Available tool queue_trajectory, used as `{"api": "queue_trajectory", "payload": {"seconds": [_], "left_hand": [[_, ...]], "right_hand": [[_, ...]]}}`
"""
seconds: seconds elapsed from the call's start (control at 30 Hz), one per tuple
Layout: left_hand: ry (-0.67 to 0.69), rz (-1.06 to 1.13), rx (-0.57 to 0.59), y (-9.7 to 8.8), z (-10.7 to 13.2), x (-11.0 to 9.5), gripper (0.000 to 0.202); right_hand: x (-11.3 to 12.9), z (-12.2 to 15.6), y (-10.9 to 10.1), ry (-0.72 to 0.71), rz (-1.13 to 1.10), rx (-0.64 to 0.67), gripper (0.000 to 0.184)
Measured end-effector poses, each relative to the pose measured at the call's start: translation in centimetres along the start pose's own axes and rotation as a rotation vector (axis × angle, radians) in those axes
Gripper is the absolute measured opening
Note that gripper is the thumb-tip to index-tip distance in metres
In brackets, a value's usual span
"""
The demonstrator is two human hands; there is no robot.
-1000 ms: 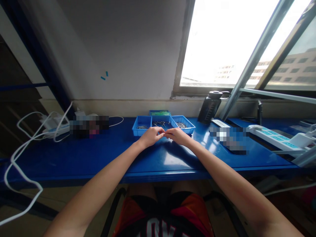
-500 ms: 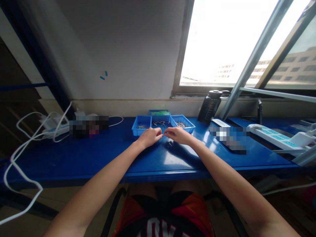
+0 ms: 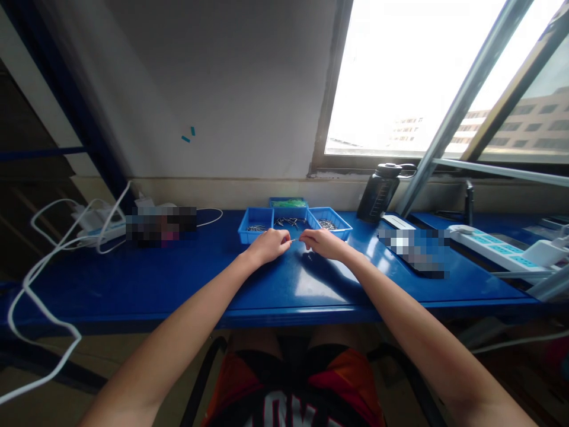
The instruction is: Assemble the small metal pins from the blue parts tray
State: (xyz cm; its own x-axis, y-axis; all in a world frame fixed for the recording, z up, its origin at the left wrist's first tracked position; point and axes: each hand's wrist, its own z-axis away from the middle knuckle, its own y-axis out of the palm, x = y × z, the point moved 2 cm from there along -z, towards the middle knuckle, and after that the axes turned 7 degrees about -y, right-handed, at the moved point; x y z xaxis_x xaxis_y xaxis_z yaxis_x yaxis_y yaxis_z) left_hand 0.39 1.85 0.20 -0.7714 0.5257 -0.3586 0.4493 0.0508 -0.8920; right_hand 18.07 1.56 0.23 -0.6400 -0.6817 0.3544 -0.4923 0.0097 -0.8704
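My left hand (image 3: 270, 245) is closed in a pinch on a small, thin, screw-like metal piece (image 3: 294, 239), held just above the table. The piece points right, toward the fingertips of my right hand (image 3: 323, 243), which are also pinched together. Whether those fingers grip its end or another tiny part is too small to tell. Right behind my hands, a left blue bin (image 3: 249, 238) and a right blue bin (image 3: 341, 230) hold many small metal parts. Between them lies a pile of longer screw-like pieces (image 3: 290, 222).
A further blue bin (image 3: 272, 203) at the back holds green plastic bags (image 3: 291, 203). A dark water bottle (image 3: 377, 194) stands by the window, with a blurred-out item to its right front. White power strips (image 3: 498, 248) and cables (image 3: 31, 284) lie at both sides of the blue table (image 3: 178, 290).
My fingertips have drawn slightly apart, my right hand shifting a little to the right. The thin metal piece now shows between them.
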Motion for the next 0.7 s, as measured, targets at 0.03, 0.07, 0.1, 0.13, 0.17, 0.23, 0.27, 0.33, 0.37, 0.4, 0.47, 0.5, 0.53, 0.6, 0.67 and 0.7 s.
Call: {"api": "queue_trajectory", "payload": {"seconds": [0.03, 0.07, 0.1, 0.13, 0.17, 0.23, 0.27, 0.33, 0.37, 0.4, 0.47, 0.5, 0.53, 0.6, 0.67, 0.7], "left_hand": [[0.002, 0.006, -0.012, -0.1, 0.0, 0.0, 0.027], [0.008, 0.013, -0.022, -0.1, 0.0, 0.0, 0.027], [0.017, 0.022, -0.032, -0.2, 0.1, -0.1, 0.026], [0.027, 0.032, -0.040, -0.3, 0.1, -0.2, 0.025], [0.039, 0.042, -0.048, -0.4, 0.1, -0.4, 0.024], [0.063, 0.066, -0.063, -0.5, 0.2, -0.7, 0.023], [0.075, 0.080, -0.068, -0.5, 0.2, -0.9, 0.022], [0.099, 0.112, -0.077, -0.6, 0.2, -1.1, 0.021], [0.109, 0.127, -0.081, -0.5, 0.1, -1.2, 0.021], [0.117, 0.139, -0.089, -0.5, 0.1, -1.2, 0.021], [0.123, 0.155, -0.111, -0.5, 0.0, -1.1, 0.022], [0.124, 0.161, -0.121, -0.5, -0.1, -1.1, 0.022], [0.126, 0.166, -0.129, -0.5, -0.1, -1.0, 0.022], [0.133, 0.179, -0.137, -0.4, -0.2, -1.0, 0.022], [0.137, 0.190, -0.140, -0.4, -0.1, -1.0, 0.020], [0.133, 0.196, -0.137, -0.4, -0.1, -1.0, 0.019]], "right_hand": [[-0.1, 0.0, 0.0, 0.007, 0.003, 0.002, 0.025], [-0.2, 0.0, 0.0, 0.011, 0.005, 0.005, 0.024], [-0.3, 0.0, 0.1, 0.013, 0.005, 0.009, 0.023], [-0.3, 0.0, 0.1, 0.011, 0.003, 0.014, 0.023], [-0.4, -0.1, 0.2, 0.005, 0.000, 0.021, 0.022], [-0.4, -0.1, 0.4, -0.008, -0.009, 0.031, 0.022], [-0.4, -0.1, 0.5, -0.015, -0.017, 0.035, 0.022], [-0.2, -0.1, 0.7, -0.031, -0.045, 0.042, 0.023], [0.0, -0.1, 0.8, -0.039, -0.062, 0.043, 0.024], [0.1, -0.1, 0.9, -0.046, -0.079, 0.039, 0.025], [0.3, -0.1, 1.0, -0.051, -0.101, 0.018, 0.027], [0.4, -0.1, 0.9, -0.051, -0.105, 0.002, 0.028], [0.4, -0.1, 0.9, -0.050, -0.107, -0.014, 0.029], [0.5, -0.2, 0.9, -0.043, -0.115, -0.035, 0.030], [0.4, -0.2, 1.0, -0.029, -0.132, -0.026, 0.030], [0.3, -0.3, 1.0, -0.018, -0.143, -0.017, 0.029]]}}
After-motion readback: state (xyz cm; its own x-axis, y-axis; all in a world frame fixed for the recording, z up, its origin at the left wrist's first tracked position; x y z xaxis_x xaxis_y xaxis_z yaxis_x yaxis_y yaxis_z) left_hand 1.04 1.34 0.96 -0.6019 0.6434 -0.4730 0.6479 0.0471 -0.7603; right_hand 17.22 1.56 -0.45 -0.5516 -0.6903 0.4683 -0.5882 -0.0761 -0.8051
